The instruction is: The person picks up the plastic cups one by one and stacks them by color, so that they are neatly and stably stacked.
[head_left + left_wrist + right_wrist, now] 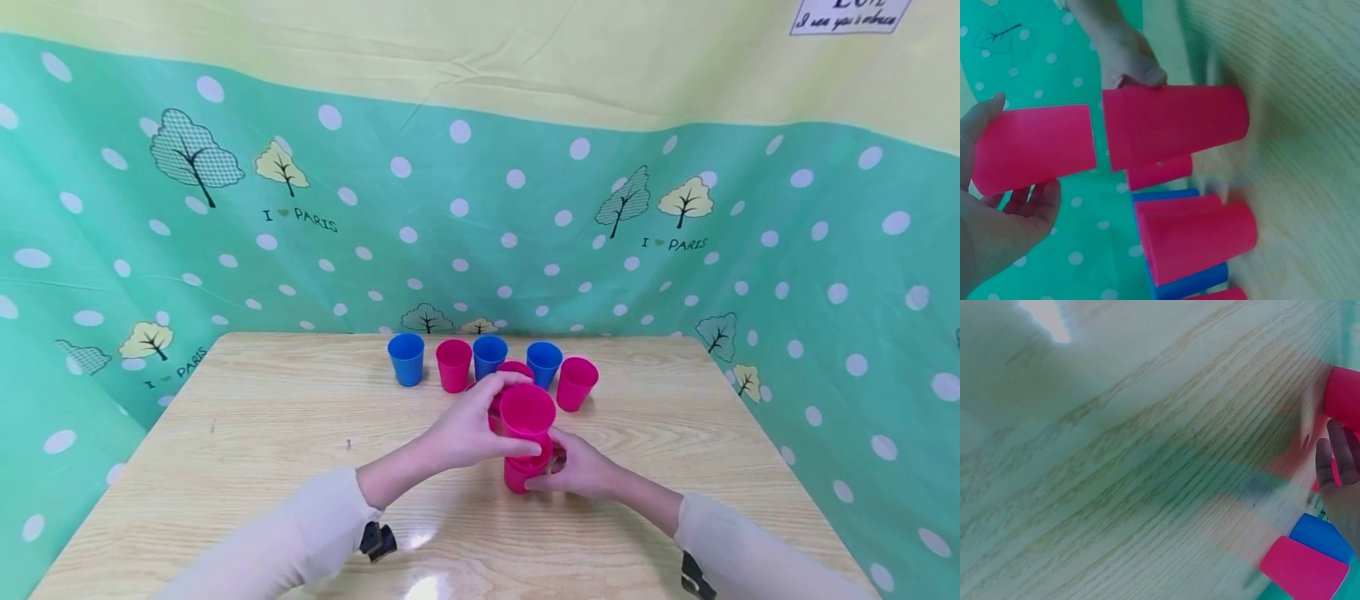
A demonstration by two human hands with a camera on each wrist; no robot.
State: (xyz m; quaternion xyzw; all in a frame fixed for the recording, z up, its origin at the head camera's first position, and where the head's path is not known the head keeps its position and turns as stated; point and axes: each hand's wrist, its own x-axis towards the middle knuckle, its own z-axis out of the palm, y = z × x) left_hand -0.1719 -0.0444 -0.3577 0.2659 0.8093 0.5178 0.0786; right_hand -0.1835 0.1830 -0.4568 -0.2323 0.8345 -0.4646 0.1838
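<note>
My left hand [468, 429] holds a pink cup [527, 408] with its mouth up, thumb and fingers on opposite sides. Directly beneath it is another pink cup [517, 477], which my right hand [583, 467] grips from the right side. In the left wrist view a gap separates the left hand's cup [1035, 150] from the lower cups [1179, 122], whose doubled edge shows nested cups. The right wrist view catches only the right hand's fingers [1342, 456] against a pink cup [1344, 397] at the frame's edge.
Behind the hands stand a blue cup [407, 362], a pink cup [453, 368], a second blue cup [490, 353], a third blue cup [545, 363] and a pink cup [577, 385]. My left hand partly hides further pink cups. A polka-dot curtain [457, 233] hangs behind the wooden table [247, 433].
</note>
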